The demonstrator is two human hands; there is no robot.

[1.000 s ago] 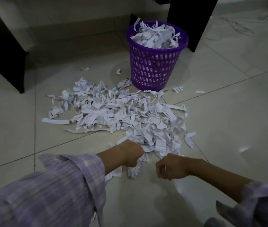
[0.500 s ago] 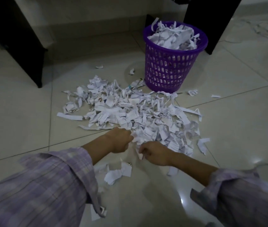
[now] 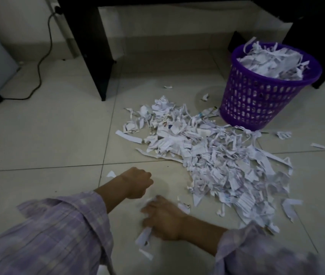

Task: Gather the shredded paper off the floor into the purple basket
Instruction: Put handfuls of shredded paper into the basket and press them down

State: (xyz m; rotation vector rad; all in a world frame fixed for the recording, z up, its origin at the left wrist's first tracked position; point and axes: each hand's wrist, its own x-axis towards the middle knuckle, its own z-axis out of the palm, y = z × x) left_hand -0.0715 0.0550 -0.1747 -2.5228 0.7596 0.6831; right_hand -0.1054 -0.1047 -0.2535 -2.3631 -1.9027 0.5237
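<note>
Pale tiled floor [image 3: 38,135], dim light. Shredded paper [image 3: 213,155] lies in a loose white heap ahead-right of both hands, reaching the purple basket [image 3: 256,100], itself heaped with shreds. Dark furniture leg [image 3: 94,56] and black cable [image 3: 44,52] stand far ahead-left. Left hand [image 3: 135,183] clenched in a fist, contents not visible. Right hand [image 3: 163,217], blurred, grips a few paper scraps [image 3: 144,236].

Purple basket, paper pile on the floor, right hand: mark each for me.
purple basket [image 3: 256,104], head view, on its perforated side wall.
paper pile [image 3: 217,155], head view, middle of the heap on the tiles.
right hand [image 3: 163,219], head view, back of the hand, shreds under its fingers.
</note>
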